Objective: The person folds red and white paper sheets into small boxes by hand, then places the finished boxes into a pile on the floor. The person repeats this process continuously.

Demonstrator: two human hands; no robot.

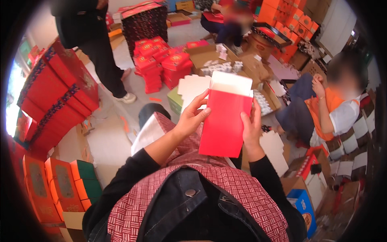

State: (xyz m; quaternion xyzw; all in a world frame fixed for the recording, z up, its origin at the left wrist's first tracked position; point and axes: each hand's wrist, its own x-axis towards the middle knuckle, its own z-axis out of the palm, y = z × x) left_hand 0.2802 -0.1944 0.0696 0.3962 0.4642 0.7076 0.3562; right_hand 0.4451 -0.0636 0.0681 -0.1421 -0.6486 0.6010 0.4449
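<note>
Over my lap I hold a red carton (223,121) upright between both hands, its raised end flap showing white inside. My left hand (194,115) grips the carton's left edge near the top, thumb on the front and fingers behind. On the opposite edge my right hand (251,127) closes with its thumb against the front face. Whether anything lies inside the carton is hidden. Just beyond my left hand is a flat piece of white card (191,89), resting by a green box (174,100).
Small white items fill an open cardboard box (203,56) ahead. Red boxes (151,60) are stacked at centre-left, with larger red boxes (66,94) on the left. Orange boxes (54,187) stand at lower left. One person (102,56) stands; others sit at right (326,109) and far back.
</note>
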